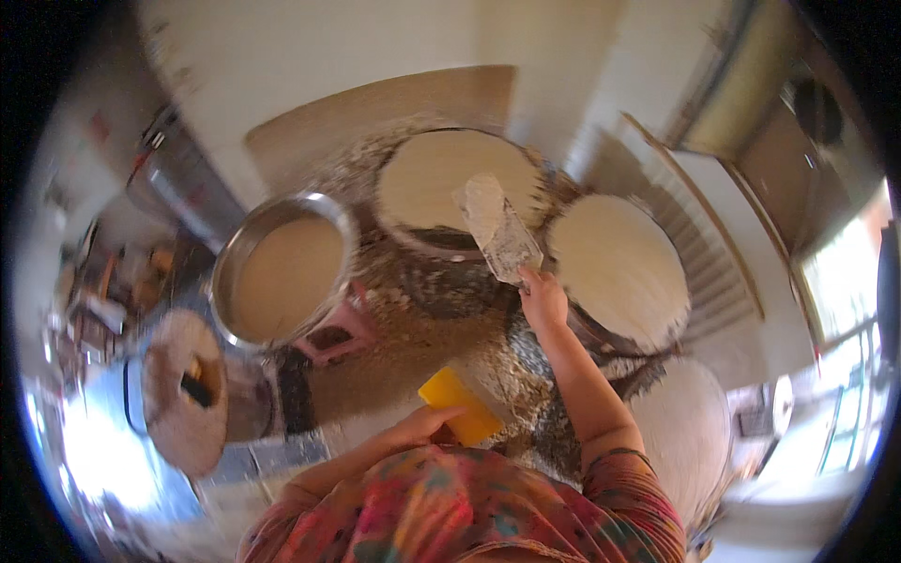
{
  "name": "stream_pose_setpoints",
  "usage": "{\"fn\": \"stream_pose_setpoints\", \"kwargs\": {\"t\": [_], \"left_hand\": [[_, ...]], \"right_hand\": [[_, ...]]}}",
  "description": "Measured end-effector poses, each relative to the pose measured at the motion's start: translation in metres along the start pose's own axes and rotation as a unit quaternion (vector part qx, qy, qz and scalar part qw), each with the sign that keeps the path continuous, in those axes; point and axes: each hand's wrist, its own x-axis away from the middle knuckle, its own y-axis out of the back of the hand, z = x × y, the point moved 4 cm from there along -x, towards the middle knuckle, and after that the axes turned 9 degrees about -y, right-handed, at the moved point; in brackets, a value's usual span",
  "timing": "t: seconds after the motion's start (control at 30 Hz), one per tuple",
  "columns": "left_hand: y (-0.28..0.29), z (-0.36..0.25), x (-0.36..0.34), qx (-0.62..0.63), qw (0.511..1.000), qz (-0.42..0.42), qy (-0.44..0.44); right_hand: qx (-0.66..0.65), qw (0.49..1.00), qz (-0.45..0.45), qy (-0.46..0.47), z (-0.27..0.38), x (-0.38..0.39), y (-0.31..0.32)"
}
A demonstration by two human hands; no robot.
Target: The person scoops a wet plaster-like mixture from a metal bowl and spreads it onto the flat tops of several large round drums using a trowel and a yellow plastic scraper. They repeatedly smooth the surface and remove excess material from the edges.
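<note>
My right hand (542, 300) grips the end of a flat, batter-smeared board-like tool (493, 230), held out over the near edge of a round griddle (422, 174) coated with pale batter. Another coated round surface (615, 267) lies just right of this hand. Close to my body, my left hand (430, 420) holds a yellow rectangular scraper (460, 399), with some fingers hidden behind it. To the upper left, a steel basin (280, 272) of beige liquid stands on a pink stool (347, 333).
A third pale disc (685, 441) lies at lower right. A round board (178, 394) tops a blue container at left, near a dark upright appliance (197, 183). A wooden-edged slatted rack (713, 244) stands along the right wall. The floor (394, 347) around the griddles is crusted with residue.
</note>
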Motion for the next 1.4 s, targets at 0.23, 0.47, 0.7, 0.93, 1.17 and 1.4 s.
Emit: {"fn": "stream_pose_setpoints", "kwargs": {"t": [0.23, 0.47, 0.7, 0.93, 1.17, 1.4], "left_hand": [[0.121, 0.051, 0.024, 0.232, 0.961, -0.051, -0.143], [0.201, 0.065, 0.083, 0.328, 0.930, -0.113, -0.122], [0.228, 0.062, 0.089, 0.350, 0.927, -0.076, -0.108], [0.226, 0.059, 0.060, 0.194, 0.979, -0.054, -0.045], [0.111, 0.039, 0.023, -0.047, 0.985, 0.092, -0.135], [-0.055, 0.059, 0.034, -0.215, 0.918, 0.322, -0.081]], "right_hand": [[-0.428, 0.759, 0.489, -0.038, 0.233, 0.013, -0.110], [-0.596, 0.367, 0.610, -0.371, 0.333, 0.064, -0.232], [-0.487, 0.568, 0.604, -0.274, 0.276, 0.117, -0.267], [-0.069, 0.933, 0.352, 0.013, 0.164, 0.194, -0.172], [-0.142, 0.989, -0.044, 0.029, 0.139, 0.275, -0.091], [-0.162, 0.949, -0.081, -0.259, -0.038, 0.376, -0.059]]}}
